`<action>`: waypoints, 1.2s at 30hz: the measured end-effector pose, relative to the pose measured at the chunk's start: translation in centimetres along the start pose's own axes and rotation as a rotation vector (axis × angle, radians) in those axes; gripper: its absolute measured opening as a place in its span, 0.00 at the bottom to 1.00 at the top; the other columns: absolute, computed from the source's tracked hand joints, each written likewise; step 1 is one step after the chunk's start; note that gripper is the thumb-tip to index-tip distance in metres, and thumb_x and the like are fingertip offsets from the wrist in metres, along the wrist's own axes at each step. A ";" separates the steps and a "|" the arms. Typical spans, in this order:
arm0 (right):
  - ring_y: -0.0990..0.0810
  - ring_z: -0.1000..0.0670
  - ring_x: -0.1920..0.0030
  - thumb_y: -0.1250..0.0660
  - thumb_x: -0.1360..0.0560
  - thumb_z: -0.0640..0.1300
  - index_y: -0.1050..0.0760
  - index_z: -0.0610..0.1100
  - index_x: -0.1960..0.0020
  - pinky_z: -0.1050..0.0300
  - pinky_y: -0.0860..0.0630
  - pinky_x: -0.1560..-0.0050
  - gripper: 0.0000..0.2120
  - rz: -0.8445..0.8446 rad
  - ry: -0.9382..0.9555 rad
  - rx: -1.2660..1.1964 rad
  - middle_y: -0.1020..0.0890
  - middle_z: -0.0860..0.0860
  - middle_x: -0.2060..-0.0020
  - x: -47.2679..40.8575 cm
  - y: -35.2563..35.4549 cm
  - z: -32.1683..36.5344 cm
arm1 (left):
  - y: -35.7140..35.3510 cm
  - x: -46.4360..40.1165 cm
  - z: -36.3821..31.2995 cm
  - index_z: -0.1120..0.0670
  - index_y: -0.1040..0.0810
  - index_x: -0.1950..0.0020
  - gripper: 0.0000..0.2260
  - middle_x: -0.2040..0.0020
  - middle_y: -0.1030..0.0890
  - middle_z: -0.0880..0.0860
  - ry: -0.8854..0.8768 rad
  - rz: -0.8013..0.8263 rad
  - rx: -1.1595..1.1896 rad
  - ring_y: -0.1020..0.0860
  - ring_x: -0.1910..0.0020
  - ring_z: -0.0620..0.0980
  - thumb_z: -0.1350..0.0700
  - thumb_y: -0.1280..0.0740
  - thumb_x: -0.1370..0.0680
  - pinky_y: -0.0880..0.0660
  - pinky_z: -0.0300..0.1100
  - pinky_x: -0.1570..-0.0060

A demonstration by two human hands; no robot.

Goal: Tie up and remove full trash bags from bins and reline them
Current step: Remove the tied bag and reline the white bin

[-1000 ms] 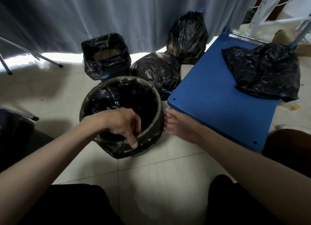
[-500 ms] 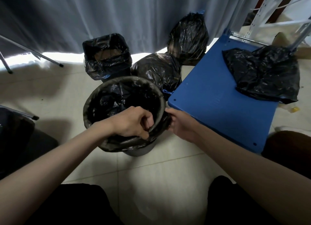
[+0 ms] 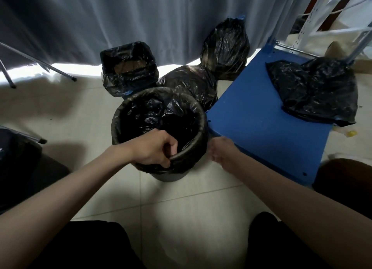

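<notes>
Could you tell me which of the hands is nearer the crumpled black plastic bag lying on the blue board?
Right: the right hand is beside the blue board's near corner; the left hand grips the round bin's rim, farther from the bag.

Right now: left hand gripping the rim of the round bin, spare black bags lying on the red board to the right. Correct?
Not quite: the board is blue, not red, as the head view shows. The rest holds: the left hand grips the lined rim of the round bin, and the spare black bags lie on that board to the right.
</notes>
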State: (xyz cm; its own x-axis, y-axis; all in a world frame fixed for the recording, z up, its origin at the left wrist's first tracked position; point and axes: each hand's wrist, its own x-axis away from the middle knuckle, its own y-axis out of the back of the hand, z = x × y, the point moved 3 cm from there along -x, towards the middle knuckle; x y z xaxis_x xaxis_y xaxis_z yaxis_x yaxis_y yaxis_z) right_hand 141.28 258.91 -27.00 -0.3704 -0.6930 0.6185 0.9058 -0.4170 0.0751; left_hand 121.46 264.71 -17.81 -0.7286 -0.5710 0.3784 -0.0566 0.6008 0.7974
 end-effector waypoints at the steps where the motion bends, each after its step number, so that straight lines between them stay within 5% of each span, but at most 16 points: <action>1: 0.32 0.52 0.69 0.40 0.23 0.36 0.33 0.45 0.62 0.59 0.33 0.68 0.10 -0.099 0.126 0.046 0.30 0.50 0.68 0.2 -0.1 1.2 | 0.1 0.1 0.2 0.47 0.20 0.62 0.09 0.68 0.20 0.41 0.004 0.049 0.002 0.22 0.65 0.37 0.57 0.21 0.35 0.29 0.32 0.63; 5: 0.28 0.54 0.59 0.38 0.27 0.36 0.30 0.45 0.52 0.63 0.31 0.58 0.06 -0.328 0.799 0.224 0.26 0.49 0.57 3.2 -1.7 7.9 | 1.8 0.6 0.9 0.49 0.15 0.56 0.06 0.61 0.15 0.45 0.015 0.208 0.251 0.19 0.58 0.41 0.47 0.24 0.28 0.26 0.32 0.53; 7: 0.27 0.56 0.58 0.37 0.27 0.35 0.25 0.43 0.51 0.65 0.32 0.55 0.07 -0.237 1.084 0.464 0.26 0.50 0.54 4.6 -3.6 10.4 | 3.4 -0.4 2.3 0.49 0.14 0.54 0.07 0.57 0.15 0.44 0.023 0.048 0.223 0.19 0.54 0.40 0.47 0.29 0.23 0.27 0.33 0.47; 9: 0.25 0.50 0.48 0.37 0.25 0.39 0.23 0.43 0.44 0.57 0.29 0.47 0.11 -0.092 1.191 0.838 0.24 0.49 0.47 4.9 -6.3 11.3 | 4.5 -2.2 4.6 0.49 0.15 0.48 0.06 0.49 0.15 0.47 0.071 -0.161 -0.063 0.19 0.46 0.46 0.52 0.29 0.23 0.27 0.43 0.39; 11: 0.28 0.45 0.37 0.37 0.24 0.43 0.28 0.44 0.34 0.50 0.31 0.37 0.19 -0.001 1.193 1.290 0.26 0.47 0.37 4.2 -9.1 10.8 | 4.3 -3.8 6.2 0.52 0.19 0.39 0.13 0.40 0.19 0.53 0.105 -0.189 -0.307 0.22 0.40 0.54 0.53 0.30 0.24 0.28 0.50 0.37; 14: 0.40 0.42 0.25 0.41 0.21 0.50 0.36 0.43 0.26 0.45 0.45 0.25 0.25 0.093 1.105 1.831 0.36 0.45 0.25 2.8 -12.0 8.8 | 2.1 -5.6 7.1 0.55 0.30 0.27 0.23 0.26 0.32 0.54 0.123 -0.009 -0.614 0.33 0.27 0.56 0.47 0.37 0.20 0.37 0.53 0.28; 17: 0.50 0.39 0.21 0.48 0.18 0.55 0.43 0.45 0.21 0.39 0.58 0.23 0.28 0.161 0.793 2.199 0.43 0.43 0.21 0.5 -11.6 7.3 | 0.2 -5.9 7.6 0.49 0.41 0.20 0.26 0.19 0.50 0.50 0.265 0.200 -0.823 0.54 0.20 0.58 0.42 0.45 0.18 0.55 0.60 0.24; 19: 0.51 0.38 0.21 0.50 0.17 0.55 0.45 0.45 0.20 0.37 0.61 0.24 0.28 0.193 0.520 2.374 0.43 0.43 0.21 0.1 -10.4 7.3 | -0.4 -5.6 8.4 0.49 0.44 0.20 0.26 0.18 0.52 0.51 0.382 0.273 -0.905 0.59 0.20 0.59 0.43 0.48 0.17 0.61 0.63 0.25; 22: 0.44 0.39 0.23 0.49 0.17 0.50 0.40 0.46 0.22 0.35 0.62 0.24 0.24 0.297 0.360 2.367 0.36 0.44 0.24 0.9 -9.9 7.7 | -0.7 -5.0 9.1 0.50 0.49 0.19 0.25 0.19 0.50 0.52 0.464 0.348 -0.973 0.60 0.20 0.58 0.45 0.53 0.16 0.63 0.62 0.25; 26: 0.26 0.43 0.36 0.44 0.18 0.52 0.25 0.43 0.39 0.38 0.56 0.23 0.16 0.325 0.521 1.980 0.22 0.45 0.40 1.7 -10.1 9.1 | 0.3 -5.2 8.6 0.50 0.40 0.22 0.29 0.20 0.41 0.53 0.404 0.295 -0.750 0.52 0.20 0.56 0.38 0.43 0.19 0.62 0.62 0.25; 29: 0.24 0.43 0.42 0.38 0.21 0.54 0.26 0.46 0.53 0.45 0.40 0.32 0.12 0.248 0.676 1.741 0.21 0.46 0.50 2.4 -9.4 10.9 | 2.7 -4.2 6.2 0.50 0.24 0.33 0.24 0.32 0.24 0.52 0.294 0.130 -0.525 0.30 0.29 0.53 0.38 0.34 0.24 0.47 0.56 0.25; 31: 0.26 0.44 0.42 0.35 0.22 0.51 0.24 0.46 0.55 0.47 0.37 0.37 0.09 0.131 0.811 1.634 0.23 0.48 0.55 3.0 -8.7 12.1 | 4.2 -2.9 4.9 0.49 0.18 0.42 0.18 0.43 0.18 0.51 0.252 0.065 -0.385 0.22 0.40 0.52 0.41 0.30 0.26 0.31 0.47 0.35; 36: 0.34 0.41 0.36 0.31 0.25 0.46 0.22 0.44 0.45 0.45 0.34 0.37 0.10 -0.158 0.731 1.614 0.31 0.44 0.39 3.8 -5.7 12.5 | 4.1 0.9 2.6 0.47 0.15 0.60 0.09 0.60 0.15 0.46 0.042 -0.008 0.131 0.18 0.55 0.44 0.44 0.29 0.24 0.27 0.34 0.53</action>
State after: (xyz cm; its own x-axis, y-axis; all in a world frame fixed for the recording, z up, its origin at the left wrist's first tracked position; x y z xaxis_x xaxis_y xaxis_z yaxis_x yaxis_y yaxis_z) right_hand 137.29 265.98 -15.28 -0.0654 -0.9902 0.1236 -0.0277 0.1257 0.9917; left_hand 118.85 268.10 -15.46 -0.6985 -0.5974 0.3940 -0.1527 0.6623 0.7335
